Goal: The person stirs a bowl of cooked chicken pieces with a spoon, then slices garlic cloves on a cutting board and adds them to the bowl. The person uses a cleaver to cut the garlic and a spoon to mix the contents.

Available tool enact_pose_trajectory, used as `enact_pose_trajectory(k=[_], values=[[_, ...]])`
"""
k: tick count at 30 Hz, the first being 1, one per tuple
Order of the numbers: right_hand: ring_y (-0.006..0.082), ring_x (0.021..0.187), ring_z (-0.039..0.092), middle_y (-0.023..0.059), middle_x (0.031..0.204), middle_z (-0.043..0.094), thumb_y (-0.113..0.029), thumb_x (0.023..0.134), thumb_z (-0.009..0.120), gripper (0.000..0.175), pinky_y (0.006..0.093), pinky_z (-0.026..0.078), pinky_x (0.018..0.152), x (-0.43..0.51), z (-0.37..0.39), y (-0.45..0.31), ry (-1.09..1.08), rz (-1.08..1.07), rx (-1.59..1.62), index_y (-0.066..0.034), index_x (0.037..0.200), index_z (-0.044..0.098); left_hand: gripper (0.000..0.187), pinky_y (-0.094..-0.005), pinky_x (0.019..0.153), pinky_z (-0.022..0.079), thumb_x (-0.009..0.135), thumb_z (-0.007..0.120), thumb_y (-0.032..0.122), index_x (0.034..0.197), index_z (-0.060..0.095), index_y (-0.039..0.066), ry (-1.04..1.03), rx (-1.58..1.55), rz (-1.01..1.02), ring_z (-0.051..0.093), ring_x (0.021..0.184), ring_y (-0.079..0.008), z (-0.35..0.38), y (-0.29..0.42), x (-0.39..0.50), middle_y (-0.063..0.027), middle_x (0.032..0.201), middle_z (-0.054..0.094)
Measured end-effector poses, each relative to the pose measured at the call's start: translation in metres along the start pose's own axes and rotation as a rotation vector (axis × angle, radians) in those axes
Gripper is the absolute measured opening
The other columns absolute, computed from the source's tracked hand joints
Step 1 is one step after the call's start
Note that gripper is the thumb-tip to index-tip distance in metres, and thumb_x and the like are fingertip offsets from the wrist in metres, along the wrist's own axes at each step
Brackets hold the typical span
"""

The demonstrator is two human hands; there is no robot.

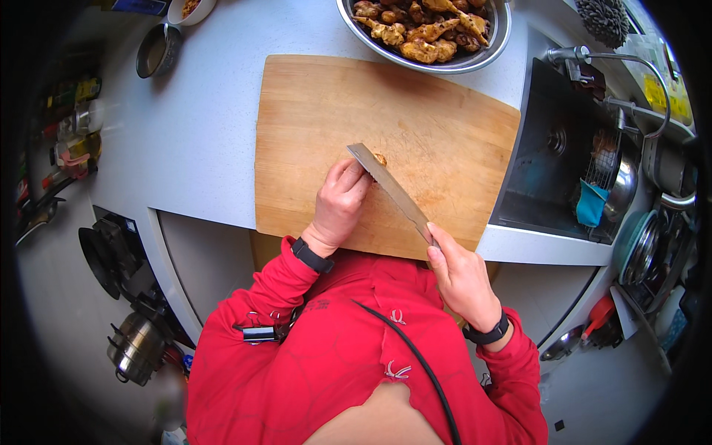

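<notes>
My right hand [464, 272] grips a kitchen knife [397, 194] by its handle end, low over the wooden cutting board [311, 111]. The broad, grey metal blade slants up and left, its tip just beyond the fingers of my left hand [342, 197]. Those fingers are bunched together close against the blade, pinching a small brown piece of food [380, 159]. Part of that piece shows on the far side of the blade; the blade and fingers hide the rest.
Knobby brown food pieces [431, 33] fill a metal bowl [356, 30] beyond the board. To the right is a dark sink [534, 167] with a faucet [570, 54], a wire rack and a teal cloth [591, 203]. A small dark bowl [158, 51] stands on the white counter [189, 144].
</notes>
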State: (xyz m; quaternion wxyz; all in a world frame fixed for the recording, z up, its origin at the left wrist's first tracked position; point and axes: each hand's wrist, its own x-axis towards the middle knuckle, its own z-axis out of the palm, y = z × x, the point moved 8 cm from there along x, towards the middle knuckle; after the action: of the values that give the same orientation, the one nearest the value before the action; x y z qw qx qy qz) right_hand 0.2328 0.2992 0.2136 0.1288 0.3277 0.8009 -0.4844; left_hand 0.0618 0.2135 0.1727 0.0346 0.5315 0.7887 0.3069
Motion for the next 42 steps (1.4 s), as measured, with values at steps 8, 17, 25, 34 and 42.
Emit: enact_pose_trajectory(k=[8, 17, 25, 34, 42], values=[[0.0411, 0.081, 0.064, 0.0177, 0.095, 0.067, -0.024, 0.098, 0.051, 0.031, 0.0449, 0.052, 0.068, 0.044, 0.027, 0.024, 0.127, -0.132, -0.005, -0.0059, 0.124, 0.054, 0.03, -0.0385, 0.081, 0.052, 0.066, 0.065, -0.008, 0.094, 0.067, 0.002, 0.0, -0.059, -0.042, 0.061, 0.096, -0.0317, 0.0, -0.002, -0.002, -0.0107, 0.101, 0.063], [0.0376, 0.078, 0.065, 0.0167, 0.092, 0.067, -0.021, 0.097, 0.052, 0.032, 0.0431, 0.053, 0.064, -0.01, 0.001, 0.001, 0.051, -0.054, 0.016, -0.0043, 0.125, 0.053, 0.03, -0.0357, 0.076, 0.054, 0.069, 0.066, -0.006, 0.098, 0.068, 0.002, 0.037, -0.059, -0.031, 0.063, 0.095, -0.0301, -0.001, -0.004, -0.005, -0.0101, 0.103, 0.064], [0.0386, 0.076, 0.065, 0.0178, 0.09, 0.066, -0.022, 0.098, 0.051, 0.032, 0.0441, 0.053, 0.063, -0.016, -0.004, -0.004, 0.027, -0.008, -0.049, -0.0037, 0.125, 0.052, 0.032, -0.0358, 0.076, 0.054, 0.069, 0.065, -0.007, 0.1, 0.067, 0.001, 0.036, -0.062, -0.031, 0.062, 0.094, -0.03, -0.003, -0.002, -0.001, -0.0096, 0.103, 0.064], [0.0409, 0.077, 0.064, 0.019, 0.09, 0.067, -0.023, 0.098, 0.051, 0.031, 0.0459, 0.052, 0.063, -0.003, 0.003, 0.0, 0.021, -0.02, -0.005, -0.0047, 0.123, 0.052, 0.031, -0.0364, 0.078, 0.054, 0.069, 0.063, -0.006, 0.099, 0.068, 0.002, 0.044, -0.056, -0.041, 0.061, 0.096, -0.0298, -0.002, -0.003, -0.002, -0.0094, 0.104, 0.064], [0.0397, 0.078, 0.064, 0.0169, 0.091, 0.068, -0.023, 0.098, 0.052, 0.03, 0.0445, 0.052, 0.065, 0.049, 0.036, 0.022, 0.171, -0.167, 0.037, -0.0066, 0.122, 0.054, 0.034, -0.0368, 0.081, 0.053, 0.069, 0.059, -0.006, 0.101, 0.067, 0.004, 0.027, -0.06, -0.057, 0.061, 0.095, -0.0303, 0.0, -0.005, -0.005, -0.0092, 0.106, 0.063]])
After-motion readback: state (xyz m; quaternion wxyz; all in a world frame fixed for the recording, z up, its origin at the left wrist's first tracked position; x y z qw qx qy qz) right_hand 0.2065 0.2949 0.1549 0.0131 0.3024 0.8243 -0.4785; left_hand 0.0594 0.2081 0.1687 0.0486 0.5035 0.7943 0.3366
